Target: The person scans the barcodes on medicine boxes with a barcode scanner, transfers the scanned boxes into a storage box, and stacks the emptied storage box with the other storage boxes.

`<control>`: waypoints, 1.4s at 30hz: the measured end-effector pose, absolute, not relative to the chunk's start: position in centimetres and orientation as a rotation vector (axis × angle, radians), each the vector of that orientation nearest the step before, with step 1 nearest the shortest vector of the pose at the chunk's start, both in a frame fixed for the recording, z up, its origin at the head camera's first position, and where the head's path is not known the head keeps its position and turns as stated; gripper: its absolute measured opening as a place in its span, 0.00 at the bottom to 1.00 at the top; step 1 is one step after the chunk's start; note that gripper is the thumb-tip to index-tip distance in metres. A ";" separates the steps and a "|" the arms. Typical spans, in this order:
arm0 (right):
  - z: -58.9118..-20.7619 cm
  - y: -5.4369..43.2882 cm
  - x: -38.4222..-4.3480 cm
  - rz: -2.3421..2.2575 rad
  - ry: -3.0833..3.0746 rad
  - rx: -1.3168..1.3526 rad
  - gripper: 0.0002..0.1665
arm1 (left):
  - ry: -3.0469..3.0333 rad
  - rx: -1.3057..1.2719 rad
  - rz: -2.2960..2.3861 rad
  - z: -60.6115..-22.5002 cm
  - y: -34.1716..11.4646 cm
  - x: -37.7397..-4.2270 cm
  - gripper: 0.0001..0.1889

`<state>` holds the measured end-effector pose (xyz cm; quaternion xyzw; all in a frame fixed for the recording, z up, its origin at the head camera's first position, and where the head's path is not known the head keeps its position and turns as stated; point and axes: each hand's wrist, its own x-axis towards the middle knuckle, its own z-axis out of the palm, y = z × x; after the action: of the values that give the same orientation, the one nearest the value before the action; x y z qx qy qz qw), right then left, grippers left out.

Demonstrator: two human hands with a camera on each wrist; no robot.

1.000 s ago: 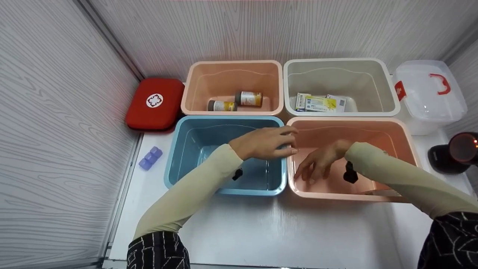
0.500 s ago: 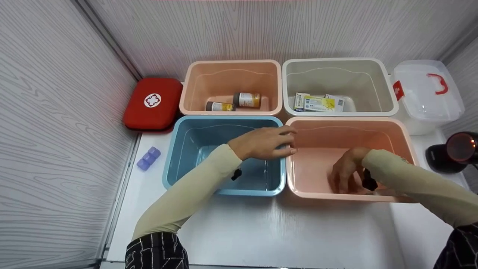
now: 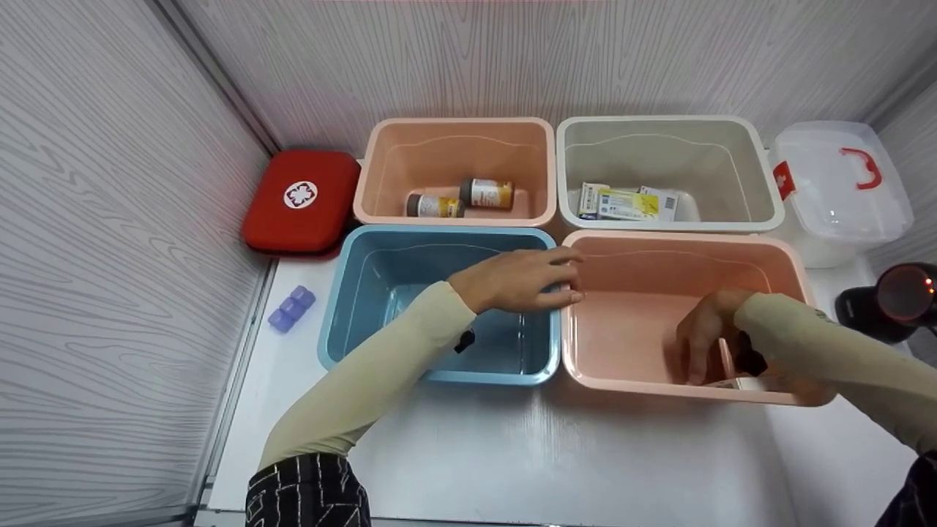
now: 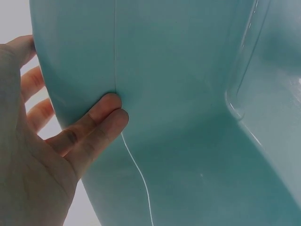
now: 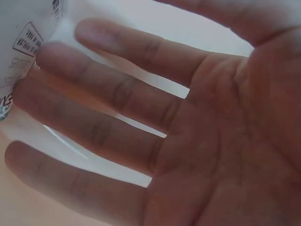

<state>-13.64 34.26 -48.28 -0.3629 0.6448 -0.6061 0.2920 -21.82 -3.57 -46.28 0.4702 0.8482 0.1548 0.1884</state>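
Observation:
My left hand (image 3: pixel 520 282) straddles the right wall of the blue bin (image 3: pixel 333 307). In the left wrist view two fingertips press its inner wall (image 4: pixel 174 56), while other fingers pass over the rim to the outside. Inside the front pink bin (image 3: pixel 629 387), my right hand (image 3: pixel 708 326) reaches down toward the near right side. A white box with printing (image 5: pixel 21 30) lies at its fingertips in the right wrist view, where the fingers are spread and fairly straight. Only part of a white box (image 3: pixel 749 383) shows past the hand in the head view.
Behind stand a pink bin (image 3: pixel 457 124) with two brown bottles (image 3: pixel 489 193) and a grey bin (image 3: pixel 662 119) with several medicine boxes (image 3: pixel 628 203). A red first-aid case (image 3: pixel 293 208) and purple pill organizer (image 3: pixel 291 309) lie left. A white lidded box (image 3: pixel 842 183) and black device (image 3: pixel 904 293) stand right.
My right hand has moved from the front pink bin's left side to its near right side, by the white box. My left hand has stayed on the blue bin's wall.

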 end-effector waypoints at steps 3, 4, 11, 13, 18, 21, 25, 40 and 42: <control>-48.2 34.0 -13.9 -1.609 1.666 -0.951 0.13 | 2.383 1.308 0.444 -46.1 -3.6 -21.8 0.23; -48.6 34.1 -14.2 -1.602 1.632 -1.003 0.13 | 2.382 1.303 0.447 -46.1 -3.6 -21.8 0.24; -48.2 30.9 -17.3 -0.668 1.740 -0.038 0.29 | 2.379 1.310 0.442 -45.9 -3.6 -21.7 0.25; -49.1 29.5 -18.8 -0.548 1.648 -0.268 0.32 | 2.383 1.290 0.440 -45.8 -3.7 -21.8 0.25; -50.3 24.9 -20.8 -0.526 1.468 -0.577 0.40 | 2.383 1.275 0.455 -45.8 -3.7 -21.8 0.25; -49.8 23.4 -21.4 -0.562 1.591 -0.693 0.38 | 2.383 1.288 0.465 -45.9 -3.5 -21.8 0.24; -47.3 24.5 -21.8 -0.654 1.944 -0.825 0.33 | 2.376 1.283 0.477 -45.9 -3.5 -21.7 0.25; -40.3 40.5 -14.6 -0.975 2.800 -0.426 0.29 | 2.392 1.297 0.445 -45.9 -3.6 -21.6 0.27; -41.1 41.7 -13.1 -0.984 2.832 -0.390 0.29 | 2.390 1.300 0.445 -45.9 -3.6 -21.6 0.27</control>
<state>-13.13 41.72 -41.09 -0.1289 0.9350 -0.3249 0.0593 -21.62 -3.61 -45.87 0.4629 0.8509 0.1585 0.1913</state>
